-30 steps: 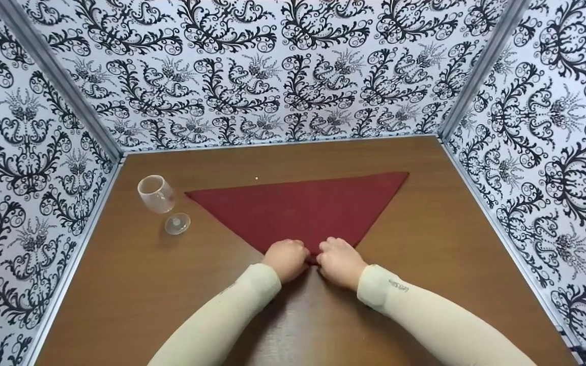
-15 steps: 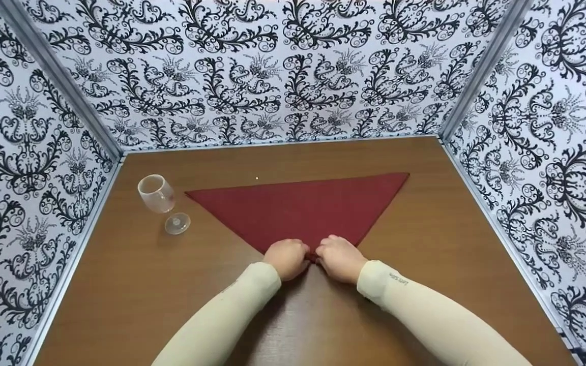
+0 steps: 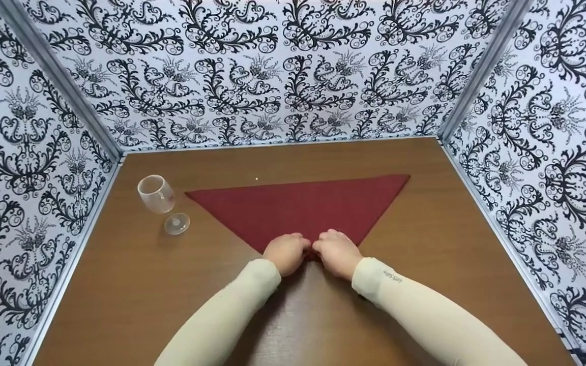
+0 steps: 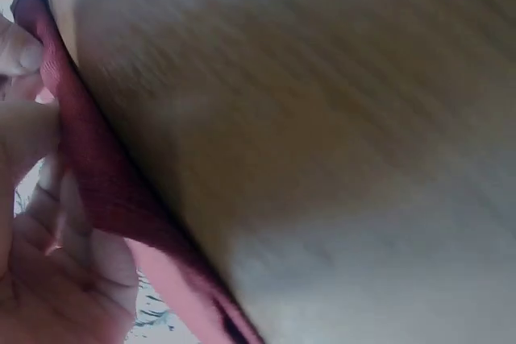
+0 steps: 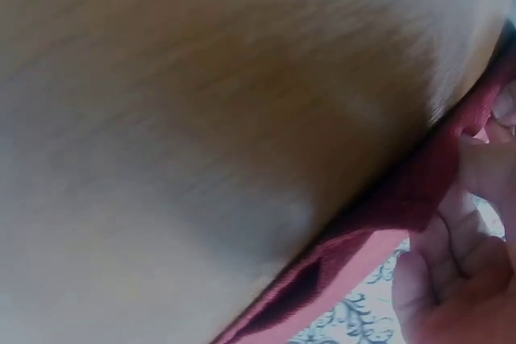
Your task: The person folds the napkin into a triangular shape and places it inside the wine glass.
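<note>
A dark red cloth napkin point(image 3: 293, 208) lies spread as a triangle on the brown table, its long edge on the far side. At the near corner my left hand point(image 3: 287, 254) and right hand point(image 3: 338, 254) pinch the cloth, their fingertips close together. The left wrist view shows the left thumb point(image 4: 32, 130) against a rolled or folded strip of napkin point(image 4: 105, 159), with fingers behind it. In the right wrist view, the right thumb point(image 5: 484, 163) presses the same kind of strip of napkin point(image 5: 419, 183). From the head view, the hands mostly hide this near edge.
A clear stemmed glass point(image 3: 156, 195) stands on the table point(image 3: 135, 284) left of the napkin. Patterned black-and-white walls point(image 3: 283, 76) with metal frame strips close off the back and both sides.
Both hands have shifted slightly away from the body, taking the napkin's near edge with them, which is turned in a little further. The glass has stayed in place.
</note>
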The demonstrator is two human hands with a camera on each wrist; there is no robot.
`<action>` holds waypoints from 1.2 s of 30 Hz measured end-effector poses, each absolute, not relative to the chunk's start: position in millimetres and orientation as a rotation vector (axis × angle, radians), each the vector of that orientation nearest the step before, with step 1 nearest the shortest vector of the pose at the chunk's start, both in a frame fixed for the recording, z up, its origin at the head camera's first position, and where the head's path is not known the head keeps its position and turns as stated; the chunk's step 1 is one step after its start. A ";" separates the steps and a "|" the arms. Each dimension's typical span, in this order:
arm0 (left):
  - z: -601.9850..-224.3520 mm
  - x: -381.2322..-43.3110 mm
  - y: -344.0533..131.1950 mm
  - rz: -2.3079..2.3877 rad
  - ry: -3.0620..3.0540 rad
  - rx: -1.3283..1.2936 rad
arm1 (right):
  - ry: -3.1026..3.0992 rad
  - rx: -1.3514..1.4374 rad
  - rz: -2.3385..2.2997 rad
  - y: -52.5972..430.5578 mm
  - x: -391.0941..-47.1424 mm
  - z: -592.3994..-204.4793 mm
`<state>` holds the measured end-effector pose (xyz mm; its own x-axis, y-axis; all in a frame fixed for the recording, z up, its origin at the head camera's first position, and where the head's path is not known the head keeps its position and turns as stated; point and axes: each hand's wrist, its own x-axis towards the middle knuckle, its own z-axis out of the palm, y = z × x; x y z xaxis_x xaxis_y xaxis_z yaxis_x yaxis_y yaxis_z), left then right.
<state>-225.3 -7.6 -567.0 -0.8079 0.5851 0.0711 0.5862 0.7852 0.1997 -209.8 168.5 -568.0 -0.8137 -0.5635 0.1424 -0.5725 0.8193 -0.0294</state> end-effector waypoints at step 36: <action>-566.8 -227.2 -6.5 -0.155 -2.917 -0.890 | -2.856 0.877 0.051 166.3 -208.8 -568.0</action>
